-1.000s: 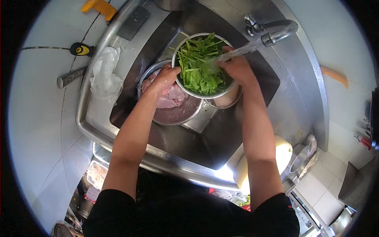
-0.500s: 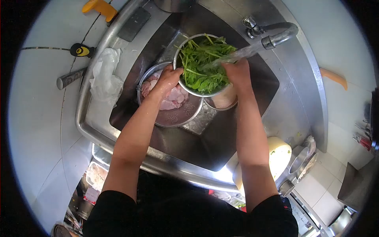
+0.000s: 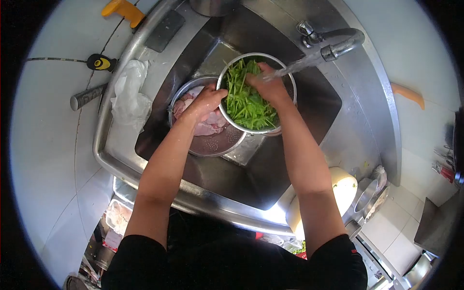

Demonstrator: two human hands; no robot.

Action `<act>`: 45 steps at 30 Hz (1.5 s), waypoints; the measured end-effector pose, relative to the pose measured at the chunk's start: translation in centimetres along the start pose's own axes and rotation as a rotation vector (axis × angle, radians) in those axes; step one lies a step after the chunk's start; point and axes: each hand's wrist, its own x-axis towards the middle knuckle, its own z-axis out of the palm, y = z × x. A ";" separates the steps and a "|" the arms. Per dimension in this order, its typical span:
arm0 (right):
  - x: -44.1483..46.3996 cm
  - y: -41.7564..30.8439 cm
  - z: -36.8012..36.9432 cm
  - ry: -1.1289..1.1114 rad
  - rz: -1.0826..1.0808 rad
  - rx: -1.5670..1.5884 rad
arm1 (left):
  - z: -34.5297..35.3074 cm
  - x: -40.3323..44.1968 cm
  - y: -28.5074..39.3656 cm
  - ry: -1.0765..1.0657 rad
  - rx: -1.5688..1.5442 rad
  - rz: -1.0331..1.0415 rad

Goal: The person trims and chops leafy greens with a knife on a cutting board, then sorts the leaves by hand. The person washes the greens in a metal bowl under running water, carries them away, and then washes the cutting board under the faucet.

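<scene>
Over the sink, my left hand (image 3: 208, 100) grips the left rim of a metal bowl (image 3: 292, 89) with its thumb on the edge. Cut green leafy vegetables (image 3: 249, 101) fill the left and middle of this bowl. My right hand (image 3: 267, 86) is inside it, fingers curled against the greens, fingertips partly hidden among them. Water (image 3: 299, 64) runs from the faucet (image 3: 343, 46) into the bowl beside my right hand. Below and left, a perforated metal bowl (image 3: 220, 144) holds pieces of raw meat (image 3: 210, 125), partly covered by my left hand.
The steel sink (image 3: 227, 181) surrounds the bowls. A crumpled plastic bag (image 3: 130, 96) and a dark flat block (image 3: 165, 31) lie on its left ledge. A pale round board (image 3: 343, 188) stands at the lower right, partly behind my right forearm. A metal pot (image 3: 213, 6) is at the top.
The bowl of greens has moved down and slightly right. My right hand has shifted left, deeper over the greens, which are now bunched to the left. My left hand still holds the rim.
</scene>
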 end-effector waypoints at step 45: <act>-4.3 -7.0 0.0 -0.193 -0.112 -0.648 | -0.3 -1.6 0.2 0.074 -0.224 0.143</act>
